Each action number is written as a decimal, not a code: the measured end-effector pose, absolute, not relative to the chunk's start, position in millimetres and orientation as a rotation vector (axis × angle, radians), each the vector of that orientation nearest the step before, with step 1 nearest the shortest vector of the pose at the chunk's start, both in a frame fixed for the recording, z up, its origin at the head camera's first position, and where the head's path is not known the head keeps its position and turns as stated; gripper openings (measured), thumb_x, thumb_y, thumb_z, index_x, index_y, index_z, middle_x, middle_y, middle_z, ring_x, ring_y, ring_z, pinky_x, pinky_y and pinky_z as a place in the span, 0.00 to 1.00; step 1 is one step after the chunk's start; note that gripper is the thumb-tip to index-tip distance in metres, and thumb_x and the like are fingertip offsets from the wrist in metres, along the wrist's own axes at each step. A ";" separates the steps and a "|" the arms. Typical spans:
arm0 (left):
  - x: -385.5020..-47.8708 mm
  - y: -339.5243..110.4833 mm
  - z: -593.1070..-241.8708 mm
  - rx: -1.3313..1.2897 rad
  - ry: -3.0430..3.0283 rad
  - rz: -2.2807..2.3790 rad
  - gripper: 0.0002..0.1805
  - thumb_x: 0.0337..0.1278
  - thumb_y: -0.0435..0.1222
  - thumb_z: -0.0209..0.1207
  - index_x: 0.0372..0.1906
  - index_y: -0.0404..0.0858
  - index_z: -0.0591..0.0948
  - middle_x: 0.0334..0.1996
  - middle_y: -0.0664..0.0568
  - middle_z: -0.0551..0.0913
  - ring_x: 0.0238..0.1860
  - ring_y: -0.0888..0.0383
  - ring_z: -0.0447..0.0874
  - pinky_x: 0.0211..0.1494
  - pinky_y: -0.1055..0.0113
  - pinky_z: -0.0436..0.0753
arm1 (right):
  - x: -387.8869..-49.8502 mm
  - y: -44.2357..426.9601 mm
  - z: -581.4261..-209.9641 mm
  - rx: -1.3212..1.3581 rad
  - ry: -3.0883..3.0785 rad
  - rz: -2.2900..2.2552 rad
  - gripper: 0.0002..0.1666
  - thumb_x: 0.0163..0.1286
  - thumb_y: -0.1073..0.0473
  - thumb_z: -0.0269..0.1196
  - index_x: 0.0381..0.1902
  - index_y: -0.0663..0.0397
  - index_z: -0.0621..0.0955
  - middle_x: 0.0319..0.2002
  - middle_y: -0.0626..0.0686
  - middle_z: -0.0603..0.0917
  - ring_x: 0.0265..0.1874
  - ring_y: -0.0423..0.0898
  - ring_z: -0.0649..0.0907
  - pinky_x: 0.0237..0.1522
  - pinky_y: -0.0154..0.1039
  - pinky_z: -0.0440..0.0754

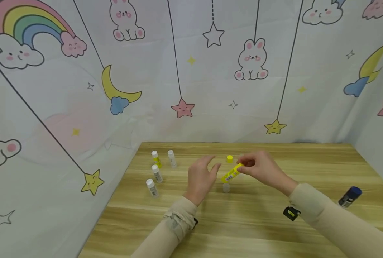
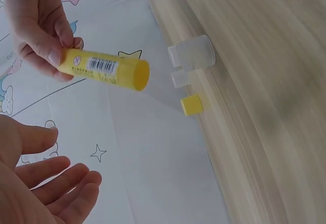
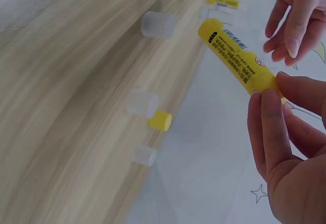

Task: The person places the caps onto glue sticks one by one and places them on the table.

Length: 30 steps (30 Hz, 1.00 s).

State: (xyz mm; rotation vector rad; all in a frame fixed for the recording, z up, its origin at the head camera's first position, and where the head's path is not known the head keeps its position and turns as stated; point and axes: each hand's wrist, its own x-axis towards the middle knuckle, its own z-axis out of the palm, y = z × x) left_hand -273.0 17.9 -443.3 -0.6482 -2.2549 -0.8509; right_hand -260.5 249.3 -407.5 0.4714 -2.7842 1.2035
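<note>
My right hand (image 1: 259, 166) pinches one end of a yellow glue stick tube (image 1: 231, 173) between thumb and fingers, tilted above the table. In the left wrist view the tube's free end points towards the table side, its barcode label showing. My left hand (image 1: 201, 179) is just left of the tube, not touching it, thumb and fingers apart with nothing between them. A yellow cap (image 1: 229, 158) stands on the table behind the tube, and a translucent cap (image 1: 226, 187) stands in front. More translucent caps (image 3: 142, 103) show in the right wrist view.
At the table's left stand a yellow glue stick (image 1: 156, 159) with a white cap and three white ones, including a front one (image 1: 152, 187). A dark-blue-capped stick (image 1: 350, 196) is at the right. A printed curtain (image 1: 210, 82) surrounds the wooden table (image 1: 236, 229).
</note>
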 end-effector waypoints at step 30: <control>-317.2 -11.1 -447.6 -0.357 -2.200 -0.878 0.11 0.59 0.30 0.68 0.47 0.35 0.87 0.43 0.44 0.87 0.46 0.46 0.85 0.48 0.51 0.83 | -237.5 309.0 -414.6 0.483 -2.911 0.864 0.10 0.59 0.62 0.75 0.40 0.53 0.89 0.36 0.45 0.86 0.33 0.41 0.83 0.34 0.37 0.83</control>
